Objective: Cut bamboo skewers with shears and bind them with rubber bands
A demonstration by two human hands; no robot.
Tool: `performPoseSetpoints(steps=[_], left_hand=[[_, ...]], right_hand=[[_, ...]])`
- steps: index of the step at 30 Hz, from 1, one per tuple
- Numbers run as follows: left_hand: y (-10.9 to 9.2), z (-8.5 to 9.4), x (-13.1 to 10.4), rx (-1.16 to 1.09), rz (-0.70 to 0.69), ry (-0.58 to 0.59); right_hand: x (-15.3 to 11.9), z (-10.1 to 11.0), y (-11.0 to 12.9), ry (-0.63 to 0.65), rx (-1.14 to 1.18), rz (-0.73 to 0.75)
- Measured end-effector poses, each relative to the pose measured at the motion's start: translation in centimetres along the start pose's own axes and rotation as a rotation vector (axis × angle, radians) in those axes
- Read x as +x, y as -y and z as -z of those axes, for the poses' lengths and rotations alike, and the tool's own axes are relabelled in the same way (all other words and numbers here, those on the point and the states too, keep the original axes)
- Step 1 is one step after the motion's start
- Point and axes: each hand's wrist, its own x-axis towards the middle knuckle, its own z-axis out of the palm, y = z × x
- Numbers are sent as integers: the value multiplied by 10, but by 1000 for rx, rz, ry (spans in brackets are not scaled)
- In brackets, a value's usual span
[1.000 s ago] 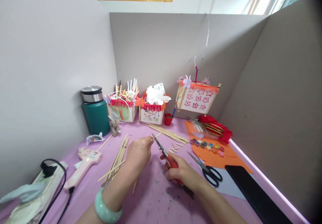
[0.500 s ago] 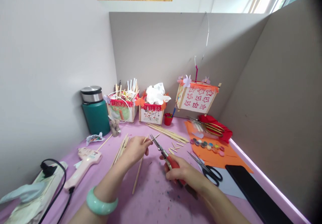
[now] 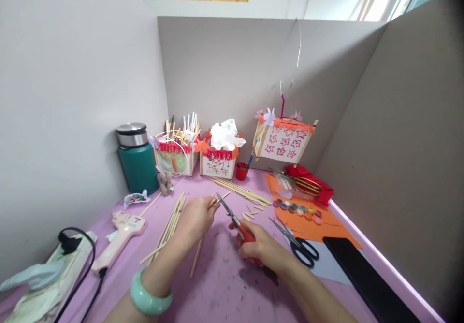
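My left hand (image 3: 198,217), with a pale green bangle on its wrist, pinches a thin wooden stick (image 3: 213,201) between thumb and fingers. Most of that stick is hidden by the hand. My right hand (image 3: 261,245) is wrapped round red-handled pliers (image 3: 245,232). Their narrow metal jaws point up and left and meet the stick right beside my left fingertips; whether they are closed on it is too small to tell. Another wooden stick (image 3: 196,260) lies on the purple table (image 3: 217,294) below my left hand. Several long sticks (image 3: 170,226) lie left of it, and short cut pieces (image 3: 249,214) lie beyond the pliers.
A pink glue gun (image 3: 121,238) and a green flask (image 3: 137,168) stand left. Decorated boxes (image 3: 217,166) and a long stick bundle (image 3: 241,191) are at the back. Black-handled scissors (image 3: 304,251), a paint strip (image 3: 299,210), orange paper (image 3: 326,226) and a black phone-like slab (image 3: 358,270) lie right.
My left hand has turned slightly, and a stick end now shows past the left side of my forearm. The pliers stay almost in place, their jaws at the stick by my left fingertips.
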Motion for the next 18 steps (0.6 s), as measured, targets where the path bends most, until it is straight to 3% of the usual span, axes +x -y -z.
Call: performPoseSetpoints(steps=[5, 12, 18], left_hand=[[4, 3, 2, -62, 44, 82], [15, 4, 7, -282, 145, 295], [17, 4, 8, -285, 126, 267]], right_hand=[[-4, 3, 1, 64, 68, -5], [-7, 4, 5, 100, 83, 22], [-6, 1, 5, 55, 19, 12]])
